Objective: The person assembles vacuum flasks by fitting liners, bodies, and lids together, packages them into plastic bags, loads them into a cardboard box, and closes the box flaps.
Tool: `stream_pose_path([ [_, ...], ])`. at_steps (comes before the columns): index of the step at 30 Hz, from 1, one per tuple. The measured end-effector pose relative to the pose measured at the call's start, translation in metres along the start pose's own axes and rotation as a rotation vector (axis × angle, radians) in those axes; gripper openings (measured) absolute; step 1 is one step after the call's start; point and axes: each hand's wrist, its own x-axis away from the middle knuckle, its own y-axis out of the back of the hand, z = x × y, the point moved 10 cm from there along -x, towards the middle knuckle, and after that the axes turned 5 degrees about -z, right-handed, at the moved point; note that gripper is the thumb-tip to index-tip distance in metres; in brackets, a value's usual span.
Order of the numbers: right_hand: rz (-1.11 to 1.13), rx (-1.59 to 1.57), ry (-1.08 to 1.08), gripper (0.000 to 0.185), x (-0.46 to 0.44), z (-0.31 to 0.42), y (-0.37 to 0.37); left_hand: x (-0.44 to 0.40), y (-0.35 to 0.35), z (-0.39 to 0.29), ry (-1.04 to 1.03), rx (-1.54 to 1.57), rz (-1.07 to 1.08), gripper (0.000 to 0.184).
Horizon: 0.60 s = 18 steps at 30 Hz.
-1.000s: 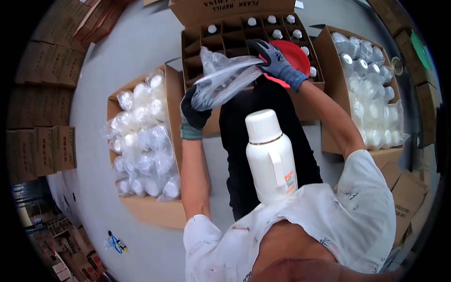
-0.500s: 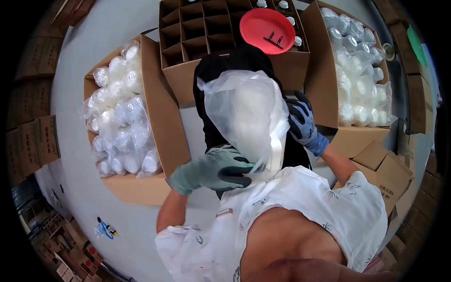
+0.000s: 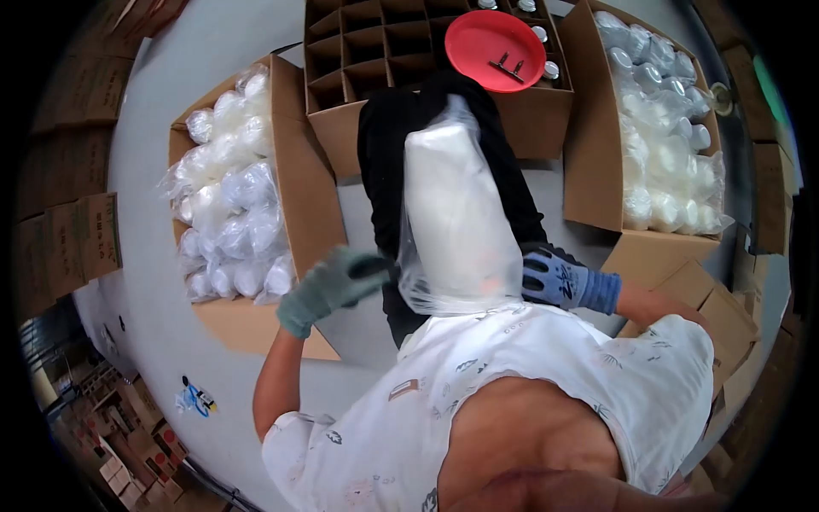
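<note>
A white flask (image 3: pixel 456 213) lies on my lap inside a clear plastic bag that covers it from top to base. My left hand (image 3: pixel 334 286), in a green-grey glove with dark fingertips, is off to the left of the bag, its fingers apart and holding nothing. On the right side of the flask, my right hand (image 3: pixel 559 277) in a blue-grey glove is against the bag's lower edge, fingers bent round it. A red plate (image 3: pixel 495 51) with small dark metal pieces rests on the divided carton beyond my knees.
The divided carton (image 3: pixel 341 141) holds several capped bottles at its right. Open boxes of bagged white items stand left (image 3: pixel 299 171) and right (image 3: pixel 589 145). Stacked cartons (image 3: pixel 72 247) line the far left, and a small blue and yellow object (image 3: pixel 198 398) lies on the floor.
The bag, earlier held open over the carton, now covers the flask. My left hand has moved left, away from it; my right hand has come down to the flask's side. The red plate shows uncovered.
</note>
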Motion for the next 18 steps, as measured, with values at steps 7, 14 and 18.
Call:
stream_pose_path([
  [7, 0.006, -0.028, 0.078, 0.035, -0.010, -0.001, 0.005, 0.009, 0.028, -0.097, -0.468, -0.414, -1.005, 0.040],
  [14, -0.438, -0.901, -0.376, 0.038, -0.091, -0.060, 0.055, -0.003, -0.030, 0.117, -0.199, 1.092, -0.326, 0.038],
  [18, -0.567, -0.842, 0.067, 0.041, -0.262, -0.112, 0.115, 0.030, 0.029, 0.128, -0.431, 1.358, -0.651, 0.037],
])
